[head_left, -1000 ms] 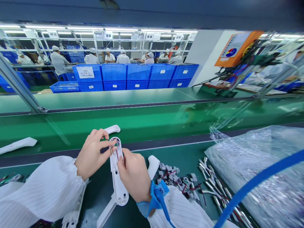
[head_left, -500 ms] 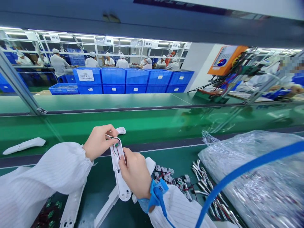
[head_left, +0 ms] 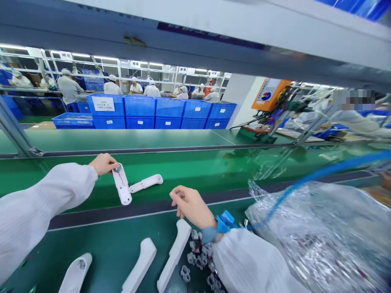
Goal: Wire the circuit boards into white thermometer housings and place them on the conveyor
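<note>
Here, left grip (head_left: 104, 164) in a pinch on a white housing (head_left: 122, 187), right grip (head_left: 192, 204) loosely half-spread

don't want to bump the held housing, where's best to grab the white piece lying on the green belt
Probably its rounded right end: pinch the white piece across its width, coming from above and the right. That end looks open and is nearer the right hand, while its left end appears close beside the housing in the left hand.
</note>
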### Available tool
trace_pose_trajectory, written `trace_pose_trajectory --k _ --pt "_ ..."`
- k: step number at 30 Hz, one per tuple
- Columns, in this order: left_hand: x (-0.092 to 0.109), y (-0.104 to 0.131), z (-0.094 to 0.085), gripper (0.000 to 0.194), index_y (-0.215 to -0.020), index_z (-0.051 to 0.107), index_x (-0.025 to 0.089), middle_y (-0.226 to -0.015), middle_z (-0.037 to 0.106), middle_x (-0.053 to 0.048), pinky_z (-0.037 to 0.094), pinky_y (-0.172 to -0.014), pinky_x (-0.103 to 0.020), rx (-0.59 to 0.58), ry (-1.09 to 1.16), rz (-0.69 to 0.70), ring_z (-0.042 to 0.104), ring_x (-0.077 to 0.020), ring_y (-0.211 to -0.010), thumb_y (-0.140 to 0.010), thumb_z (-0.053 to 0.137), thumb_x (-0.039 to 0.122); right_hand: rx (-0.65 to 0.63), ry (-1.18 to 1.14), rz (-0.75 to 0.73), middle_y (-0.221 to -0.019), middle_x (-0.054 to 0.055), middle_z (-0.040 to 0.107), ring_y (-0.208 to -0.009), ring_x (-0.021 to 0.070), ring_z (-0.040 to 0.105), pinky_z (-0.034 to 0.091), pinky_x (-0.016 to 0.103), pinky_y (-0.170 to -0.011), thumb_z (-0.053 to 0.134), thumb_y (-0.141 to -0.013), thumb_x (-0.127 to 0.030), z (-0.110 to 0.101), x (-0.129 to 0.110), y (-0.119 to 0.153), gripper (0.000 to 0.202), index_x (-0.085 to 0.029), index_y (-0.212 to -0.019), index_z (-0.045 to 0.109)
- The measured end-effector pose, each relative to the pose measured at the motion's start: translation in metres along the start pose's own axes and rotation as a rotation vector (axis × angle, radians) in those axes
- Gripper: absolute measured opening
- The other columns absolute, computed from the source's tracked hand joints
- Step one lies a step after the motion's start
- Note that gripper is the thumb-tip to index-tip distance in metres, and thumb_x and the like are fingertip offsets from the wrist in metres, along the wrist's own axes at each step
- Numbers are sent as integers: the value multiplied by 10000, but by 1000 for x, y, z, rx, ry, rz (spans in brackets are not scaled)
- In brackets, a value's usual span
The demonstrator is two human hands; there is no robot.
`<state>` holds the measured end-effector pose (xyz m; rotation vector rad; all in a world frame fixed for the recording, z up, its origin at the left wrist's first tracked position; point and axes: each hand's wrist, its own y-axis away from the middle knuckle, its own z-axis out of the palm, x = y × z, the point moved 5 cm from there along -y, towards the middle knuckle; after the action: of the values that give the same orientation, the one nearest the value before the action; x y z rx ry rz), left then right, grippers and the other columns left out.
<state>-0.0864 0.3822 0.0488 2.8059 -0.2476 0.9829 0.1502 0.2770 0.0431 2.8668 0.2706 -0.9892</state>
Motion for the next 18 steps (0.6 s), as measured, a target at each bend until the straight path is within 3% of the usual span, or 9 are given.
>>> trace_pose_trajectory --k 4,9,14,18 --pt "-25 -43 -5 190 -765 588 109 -746 612 -6 478 -629 -297 -35 -27 -56 583 -138 -663 -793 509 279 -7 -17 159 -632 -16 579 -467 71 529 434 212 -476 434 -838 -252 3 41 -51 178 -113 -827 545" --pt "-43 -75 20 188 -897 566 112 -907 588 -31 483 -667 -322 -91 24 -54 573 -168 -773 -809 487 259 23 -78 236 -961 46 558 -762 136 566 485 312 -642 455 -835 -281 22 67 -111 244 -141 -1032 496" --pt "-62 -93 43 185 -921 557 114 -929 581 -39 484 -676 -330 -163 78 -73 572 -168 -787 -810 488 246 -75 -170 257 -986 51 554 -781 142 567 487 319 -654 454 -837 -275 38 89 -135 249 -146 -1045 493" --pt "-66 -98 43 218 -964 542 119 -941 579 -47 482 -684 -340 -193 100 -79 572 -169 -793 -818 474 266 -87 -193 256 -957 46 564 -770 139 569 485 320 -654 457 -835 -279 39 97 -142 234 -134 -1011 510"
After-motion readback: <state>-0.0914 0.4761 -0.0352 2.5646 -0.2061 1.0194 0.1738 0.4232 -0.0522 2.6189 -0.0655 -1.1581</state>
